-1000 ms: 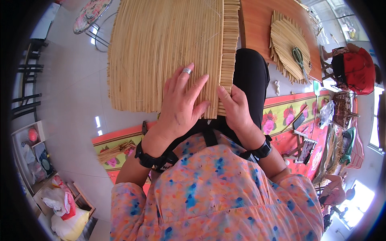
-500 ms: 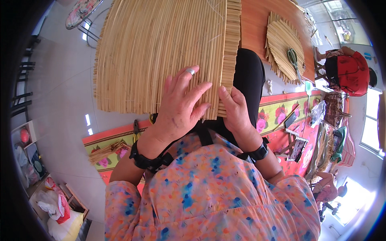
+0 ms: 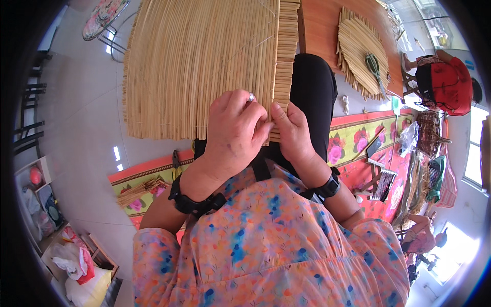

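A stiff panel of pale straw stalks [image 3: 194, 66], laid side by side, rests over my lap. Crosswise stalk ends [image 3: 285, 56] show along its right edge. On the panel's near right corner lies my left hand [image 3: 232, 128], with a ring; its fingers are curled and the thumb and forefinger close together. What it pinches is hidden behind the fingers. My right hand [image 3: 294, 135] grips the same corner, thumb on top and fingers mostly out of sight below. The two hands nearly touch.
A brown table [image 3: 319, 30] at the right bears another straw panel [image 3: 360, 56] and green-handled scissors [image 3: 375, 66]. Pliers [image 3: 176, 161] and loose straw [image 3: 140, 190] lie on a flowered mat [image 3: 148, 171]. Far right are a wicker basket [image 3: 428, 130] and a person in red [image 3: 450, 87].
My left hand's spread fingers have curled inward at the corner. My right hand has moved slightly left, its thumb now closer to the left fingers. The panel's right edge has shifted a little left.
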`<state>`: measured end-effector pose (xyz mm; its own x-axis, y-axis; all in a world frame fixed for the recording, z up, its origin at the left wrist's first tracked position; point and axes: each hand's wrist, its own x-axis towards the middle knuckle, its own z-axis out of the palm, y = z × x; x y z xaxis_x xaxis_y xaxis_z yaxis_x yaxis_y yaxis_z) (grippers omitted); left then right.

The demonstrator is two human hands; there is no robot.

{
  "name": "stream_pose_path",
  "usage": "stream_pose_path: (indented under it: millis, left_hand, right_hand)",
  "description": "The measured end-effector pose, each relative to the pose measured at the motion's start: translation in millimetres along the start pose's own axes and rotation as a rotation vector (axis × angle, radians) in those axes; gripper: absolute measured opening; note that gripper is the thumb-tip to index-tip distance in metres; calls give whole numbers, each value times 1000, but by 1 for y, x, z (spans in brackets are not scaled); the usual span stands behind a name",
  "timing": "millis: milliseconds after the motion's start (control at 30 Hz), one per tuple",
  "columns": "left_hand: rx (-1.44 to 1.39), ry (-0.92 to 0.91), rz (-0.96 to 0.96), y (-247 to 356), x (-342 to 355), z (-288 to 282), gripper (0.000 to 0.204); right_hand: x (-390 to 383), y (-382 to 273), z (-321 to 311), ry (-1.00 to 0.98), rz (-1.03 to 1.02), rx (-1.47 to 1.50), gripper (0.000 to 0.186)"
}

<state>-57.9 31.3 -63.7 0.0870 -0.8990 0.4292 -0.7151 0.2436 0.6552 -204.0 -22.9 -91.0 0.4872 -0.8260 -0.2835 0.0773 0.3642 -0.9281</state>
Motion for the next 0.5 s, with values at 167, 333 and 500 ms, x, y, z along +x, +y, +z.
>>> stream_pose_path:
  millis: [167, 333, 500]
  left_hand:
    - [-64, -34, -59, -3, 10, -4, 24]
    - [-94, -66, -66, -14, 18, -10, 21]
    - [-82, -36, -18, -21, 23, -11, 19]
  right_hand:
    - [1, -2, 2, 35, 24, -78, 24]
    - [4, -1, 1, 38, 6, -97, 24]
    - [4, -12, -2, 8, 95, -325, 23]
